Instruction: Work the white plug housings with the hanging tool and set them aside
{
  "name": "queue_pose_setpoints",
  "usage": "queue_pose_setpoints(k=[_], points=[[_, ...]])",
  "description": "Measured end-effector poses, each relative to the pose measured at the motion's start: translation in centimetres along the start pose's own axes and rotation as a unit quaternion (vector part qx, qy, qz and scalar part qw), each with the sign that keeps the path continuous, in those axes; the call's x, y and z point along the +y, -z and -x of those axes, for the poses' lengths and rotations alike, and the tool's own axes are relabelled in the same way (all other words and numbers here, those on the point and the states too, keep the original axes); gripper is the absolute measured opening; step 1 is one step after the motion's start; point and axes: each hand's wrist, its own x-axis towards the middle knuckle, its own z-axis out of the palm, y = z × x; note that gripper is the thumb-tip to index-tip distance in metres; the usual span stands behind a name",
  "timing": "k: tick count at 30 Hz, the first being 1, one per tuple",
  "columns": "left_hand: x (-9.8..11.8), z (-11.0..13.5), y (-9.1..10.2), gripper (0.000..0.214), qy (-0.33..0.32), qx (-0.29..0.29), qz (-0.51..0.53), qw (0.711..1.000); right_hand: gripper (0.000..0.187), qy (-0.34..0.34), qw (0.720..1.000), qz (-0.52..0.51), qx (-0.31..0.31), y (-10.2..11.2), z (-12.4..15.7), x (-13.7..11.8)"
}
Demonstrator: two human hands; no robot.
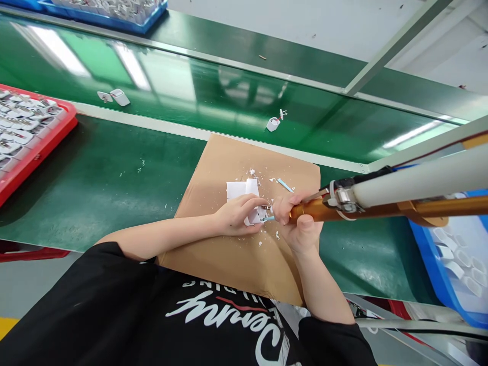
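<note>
The right hand (299,229) had its fingers wrapped around an orange metallic cylindrical tool (315,210). Near its tip, a small white piece (252,218) lay between thumb and fingers of the left hand (235,215), whether gripped I could not tell. Beyond, a flat white sheet (235,190) lay on brown cardboard (217,168).

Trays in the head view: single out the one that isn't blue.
The red tray at the left edge, loaded with small parts; the others, at top left and far right, are blue.

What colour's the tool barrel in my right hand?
Metallic orange; the head view shows the tool barrel best.
</note>
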Motion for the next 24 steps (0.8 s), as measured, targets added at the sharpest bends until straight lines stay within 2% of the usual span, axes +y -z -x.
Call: queue_pose_setpoints(k=[5,12,19,24], points=[[0.24,-0.04,0.05,0.041,0.0,0.004,0.0,1.0,0.021,0.001,1.0,-0.007,-0.021,0.13,0.19,-0.03],[0.11,-0.1,0.18,0.039,0.003,-0.007,-0.001,1.0,0.038,-0.012,0.999,0.029,-0.016,0.2,0.13,-0.06],[-0.11,0.11,-0.04,0.038,0.013,-0.017,-0.015,1.0,0.028,-0.004,1.0,0.011,0.027,-0.14,-0.17,-0.14],[-0.37,0.33,-0.16,0.039,0.014,-0.026,-0.024,0.999,0.026,0.003,1.0,0.006,0.023,-0.09,-0.22,-0.13]])
